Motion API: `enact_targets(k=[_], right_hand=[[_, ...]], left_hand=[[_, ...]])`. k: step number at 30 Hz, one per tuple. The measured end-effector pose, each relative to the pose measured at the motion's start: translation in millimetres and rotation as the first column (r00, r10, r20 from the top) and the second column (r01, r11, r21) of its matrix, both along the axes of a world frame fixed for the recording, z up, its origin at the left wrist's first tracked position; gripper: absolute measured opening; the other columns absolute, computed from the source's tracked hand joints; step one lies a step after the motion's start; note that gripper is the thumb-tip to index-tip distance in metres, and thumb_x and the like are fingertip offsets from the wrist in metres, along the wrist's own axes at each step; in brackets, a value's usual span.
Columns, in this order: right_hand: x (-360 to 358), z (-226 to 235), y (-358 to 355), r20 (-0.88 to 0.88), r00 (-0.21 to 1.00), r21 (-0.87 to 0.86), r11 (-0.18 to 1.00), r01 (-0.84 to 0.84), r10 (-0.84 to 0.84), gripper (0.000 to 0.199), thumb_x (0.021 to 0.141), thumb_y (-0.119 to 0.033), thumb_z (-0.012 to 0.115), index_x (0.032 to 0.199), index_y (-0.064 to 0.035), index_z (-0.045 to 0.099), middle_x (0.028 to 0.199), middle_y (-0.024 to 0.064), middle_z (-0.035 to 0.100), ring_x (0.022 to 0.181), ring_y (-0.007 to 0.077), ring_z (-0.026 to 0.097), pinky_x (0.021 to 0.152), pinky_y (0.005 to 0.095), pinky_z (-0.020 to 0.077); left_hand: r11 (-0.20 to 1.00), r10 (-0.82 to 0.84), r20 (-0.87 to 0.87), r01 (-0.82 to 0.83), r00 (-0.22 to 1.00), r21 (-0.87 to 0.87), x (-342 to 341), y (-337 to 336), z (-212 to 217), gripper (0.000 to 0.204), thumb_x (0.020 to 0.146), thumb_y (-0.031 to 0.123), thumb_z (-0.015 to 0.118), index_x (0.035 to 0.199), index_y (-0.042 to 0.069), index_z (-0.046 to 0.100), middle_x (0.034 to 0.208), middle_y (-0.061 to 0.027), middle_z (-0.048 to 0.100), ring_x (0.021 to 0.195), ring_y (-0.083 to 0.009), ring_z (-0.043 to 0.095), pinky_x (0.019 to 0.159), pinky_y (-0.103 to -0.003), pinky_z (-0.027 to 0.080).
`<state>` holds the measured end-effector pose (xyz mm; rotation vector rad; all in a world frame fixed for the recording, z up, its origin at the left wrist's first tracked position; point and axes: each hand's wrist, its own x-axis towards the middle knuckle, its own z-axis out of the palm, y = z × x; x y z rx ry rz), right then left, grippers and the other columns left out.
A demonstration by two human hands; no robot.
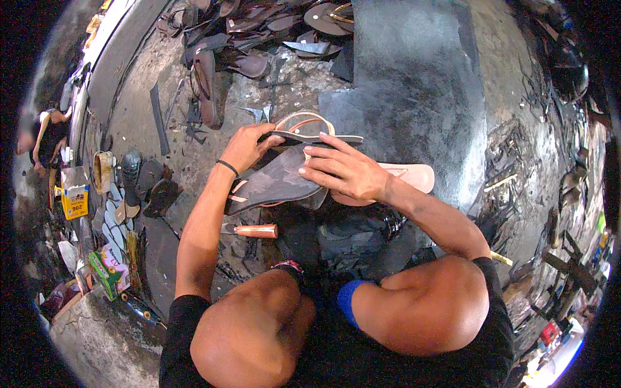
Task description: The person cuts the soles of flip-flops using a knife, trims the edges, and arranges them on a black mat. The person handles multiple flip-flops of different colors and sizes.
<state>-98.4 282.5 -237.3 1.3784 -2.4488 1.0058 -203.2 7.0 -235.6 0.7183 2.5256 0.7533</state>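
My left hand is closed on the end of a sandal with a pale looped strap, its thin dark sole tilted nearly edge-on. The fingers of my right hand are stretched out, their tips reaching that sandal's edge and the worn grey sole of a second sandal. This second one lies bottom up just below, pale strap ends showing at its left. Under my right hand and wrist, a third sandal with a pale pink insole is partly covered. My right thumb is hidden.
A copper-coloured tool handle lies near my left knee. Several brown sandals are piled at the far side. A large dark sheet covers the floor ahead right. At left are a yellow box and a green box; scraps litter the right.
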Motion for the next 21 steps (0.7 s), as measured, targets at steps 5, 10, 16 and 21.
enact_targets(k=[5, 10, 16, 21], right_hand=[[2, -3, 1, -0.013, 1.0, -0.032, 0.999, 0.014, -0.015, 0.077, 0.066, -0.009, 0.068, 0.141, -0.006, 0.05, 0.136, 0.015, 0.055, 0.136, 0.0319, 0.047, 0.12, 0.0596, 0.0273], [-5, 2, 11, 0.024, 0.997, -0.103, 0.993, -0.065, 0.067, 0.073, 0.069, -0.01, 0.067, 0.14, -0.0064, 0.051, 0.135, 0.0133, 0.056, 0.137, 0.0317, 0.046, 0.121, 0.0598, 0.026], [-4, 6, 14, -0.125, 0.988, -0.101, 0.99, -0.099, 0.086, 0.056, 0.08, -0.015, 0.057, 0.135, -0.005, 0.056, 0.131, 0.0104, 0.058, 0.133, 0.0303, 0.05, 0.119, 0.0588, 0.0304], [-6, 29, 22, -0.209, 0.969, -0.025, 0.989, -0.143, 0.135, 0.055, 0.08, -0.018, 0.055, 0.132, -0.0033, 0.057, 0.129, 0.0095, 0.058, 0.131, 0.0305, 0.051, 0.119, 0.0575, 0.0328]], left_hand=[[0.999, 0.015, -0.005, -0.015, 1.0, -0.041, -2, 2, 4, 0.033, 0.091, 0.035, 0.069, 0.112, 0.01, 0.072, 0.1, -0.0169, 0.071, 0.093, -0.0377, 0.067, 0.079, -0.044, 0.052], [0.992, -0.067, -0.063, 0.06, 0.996, -0.109, -8, -5, 16, 0.033, 0.09, 0.034, 0.07, 0.113, 0.011, 0.072, 0.101, -0.0161, 0.072, 0.091, -0.0364, 0.068, 0.079, -0.043, 0.053], [0.996, -0.069, 0.209, 0.078, 0.975, -0.033, -17, -1, 36, 0.031, 0.092, 0.03, 0.07, 0.114, 0.009, 0.073, 0.095, -0.0138, 0.074, 0.084, -0.0254, 0.07, 0.076, -0.037, 0.053], [0.999, -0.032, 0.343, 0.019, 0.939, 0.041, -13, 1, 31, 0.029, 0.093, 0.026, 0.07, 0.115, 0.007, 0.073, 0.094, -0.0084, 0.076, 0.085, -0.012, 0.067, 0.077, -0.031, 0.052]])
